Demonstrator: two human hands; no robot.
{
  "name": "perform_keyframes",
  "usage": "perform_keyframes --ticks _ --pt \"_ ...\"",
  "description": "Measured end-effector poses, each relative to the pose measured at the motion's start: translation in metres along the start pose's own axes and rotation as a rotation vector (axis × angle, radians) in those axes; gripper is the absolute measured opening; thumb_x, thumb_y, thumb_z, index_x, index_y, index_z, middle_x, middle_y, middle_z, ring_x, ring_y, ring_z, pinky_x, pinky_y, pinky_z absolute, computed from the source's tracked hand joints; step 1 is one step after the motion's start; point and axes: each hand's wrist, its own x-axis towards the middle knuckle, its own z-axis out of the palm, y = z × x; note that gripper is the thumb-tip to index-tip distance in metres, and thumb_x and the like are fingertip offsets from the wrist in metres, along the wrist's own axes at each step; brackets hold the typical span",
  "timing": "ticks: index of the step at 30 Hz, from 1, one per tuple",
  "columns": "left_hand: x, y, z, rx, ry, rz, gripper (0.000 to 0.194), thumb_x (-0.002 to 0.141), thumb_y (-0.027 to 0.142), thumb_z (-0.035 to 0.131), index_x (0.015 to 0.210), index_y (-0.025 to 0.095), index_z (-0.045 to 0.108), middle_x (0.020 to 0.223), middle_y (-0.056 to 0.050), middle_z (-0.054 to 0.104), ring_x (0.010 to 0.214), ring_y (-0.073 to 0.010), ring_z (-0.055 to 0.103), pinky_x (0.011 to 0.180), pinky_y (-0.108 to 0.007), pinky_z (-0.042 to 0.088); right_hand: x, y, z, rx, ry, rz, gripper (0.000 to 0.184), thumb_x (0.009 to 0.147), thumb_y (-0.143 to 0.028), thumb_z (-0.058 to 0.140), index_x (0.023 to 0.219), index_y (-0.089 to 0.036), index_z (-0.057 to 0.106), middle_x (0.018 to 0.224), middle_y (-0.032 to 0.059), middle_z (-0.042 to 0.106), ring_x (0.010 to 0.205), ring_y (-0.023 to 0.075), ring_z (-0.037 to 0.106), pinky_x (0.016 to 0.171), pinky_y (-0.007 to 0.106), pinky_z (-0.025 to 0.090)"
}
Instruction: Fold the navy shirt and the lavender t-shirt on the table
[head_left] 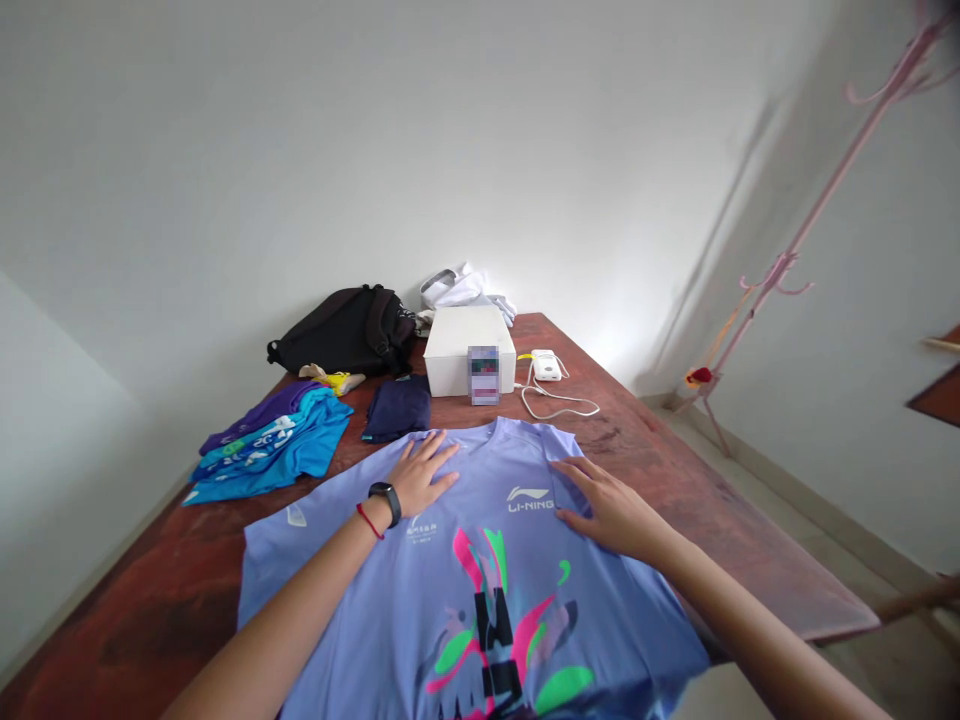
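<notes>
A light purple-blue T-shirt (450, 560) lies spread out on the wooden table, its collar toward the white box and its lower part running off the bottom of the view. It bears a white brand logo and a pink, green and black print. My left hand (420, 474) rests flat near the collar on the left side, fingers spread; a black band and a red string circle that wrist. On the right side of the chest, beside the logo, my right hand (600, 502) lies on the fabric with its fingers apart. Neither hand grips the cloth.
Behind the shirt stands a white box (457, 350) with a phone (484, 376) leaning on it. A white device (547, 366) with a cable lies right. Leftward are folded dark cloth (399, 408), blue clothes (285, 440) and a black backpack (345, 330). A pink coat rack (825, 200) stands right.
</notes>
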Motion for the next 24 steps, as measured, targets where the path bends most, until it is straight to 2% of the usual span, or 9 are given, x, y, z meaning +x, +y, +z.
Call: perform_keyframes --ticks 2,4,7,9,12,15,20,22,24 --pt "-0.003 0.001 0.001 0.000 0.021 -0.006 0.055 0.102 0.049 0.044 0.152 0.025 0.045 0.164 -0.013 0.028 0.151 -0.0340 0.026 0.120 -0.062 0.022 -0.004 0.004 -0.005 0.013 0.004 0.019 0.045 0.091 -0.040 0.058 0.134 -0.027 0.059 0.131 0.0100 0.063 0.116 0.0277 0.064 0.098 0.040 0.051" --pt "-0.005 0.002 0.002 -0.009 0.048 -0.008 0.054 0.102 0.047 0.044 0.151 0.024 0.047 0.164 -0.013 0.029 0.151 -0.0347 0.027 0.120 -0.062 0.023 -0.005 0.009 -0.008 0.045 0.005 0.024 0.027 0.096 -0.035 0.049 0.113 -0.025 0.068 0.117 0.0081 0.068 0.102 0.0235 0.068 0.090 0.036 0.054" --pt "-0.006 0.001 0.006 -0.025 0.085 -0.010 0.052 0.102 0.046 0.044 0.149 0.024 0.049 0.164 -0.012 0.029 0.150 -0.0347 0.028 0.120 -0.060 0.025 -0.005 0.012 -0.014 0.089 0.042 0.048 0.028 0.099 -0.036 0.043 0.094 -0.024 0.069 0.104 0.0065 0.069 0.090 0.0213 0.068 0.083 0.034 0.054" --pt "-0.007 -0.001 0.009 -0.042 0.095 -0.007 0.051 0.102 0.046 0.043 0.148 0.025 0.051 0.164 -0.010 0.031 0.150 -0.0339 0.027 0.120 -0.058 0.026 -0.006 0.010 -0.018 0.088 0.040 0.049 0.025 0.097 -0.042 0.050 0.096 -0.025 0.068 0.108 0.0069 0.069 0.096 0.0230 0.068 0.086 0.036 0.054" --pt "-0.007 -0.005 0.014 -0.080 0.110 0.000 0.051 0.102 0.048 0.044 0.147 0.026 0.052 0.163 -0.009 0.032 0.151 -0.0332 0.026 0.121 -0.056 0.025 -0.010 0.002 -0.022 0.020 -0.069 0.012 0.030 0.088 -0.051 0.066 0.104 -0.026 0.068 0.122 0.0082 0.064 0.109 0.0267 0.064 0.093 0.039 0.053" --pt "-0.007 -0.008 0.017 -0.117 0.123 0.010 0.050 0.101 0.049 0.045 0.146 0.028 0.053 0.161 -0.008 0.036 0.150 -0.0322 0.028 0.122 -0.056 0.023 -0.012 -0.006 -0.019 -0.046 -0.117 0.012 0.029 0.089 -0.050 0.066 0.106 -0.027 0.069 0.125 0.0097 0.062 0.112 0.0274 0.063 0.095 0.041 0.053" --pt "-0.008 -0.009 0.018 -0.171 0.121 0.090 0.047 0.101 0.049 0.047 0.143 0.030 0.057 0.155 -0.005 0.047 0.150 -0.0296 0.029 0.123 -0.053 0.023 -0.007 0.004 -0.010 0.030 -0.004 -0.005 0.025 0.097 -0.042 0.051 0.095 -0.025 0.069 0.120 0.0099 0.065 0.110 0.0257 0.065 0.096 0.040 0.053" --pt "-0.009 -0.007 0.016 -0.178 0.116 0.093 0.046 0.101 0.047 0.048 0.142 0.028 0.058 0.155 -0.005 0.047 0.150 -0.0300 0.030 0.122 -0.053 0.024 -0.008 0.017 -0.010 0.130 0.096 0.058 0.027 0.095 -0.045 0.052 0.091 -0.023 0.068 0.115 0.0101 0.068 0.102 0.0251 0.067 0.089 0.037 0.056" --pt "-0.009 -0.005 0.013 -0.183 0.110 0.085 0.046 0.101 0.046 0.048 0.142 0.026 0.058 0.155 -0.007 0.046 0.150 -0.0305 0.030 0.122 -0.054 0.024 -0.013 0.034 -0.014 0.230 0.213 0.187 0.031 0.092 -0.050 0.055 0.088 -0.021 0.067 0.102 0.0096 0.071 0.087 0.0232 0.069 0.076 0.033 0.058"
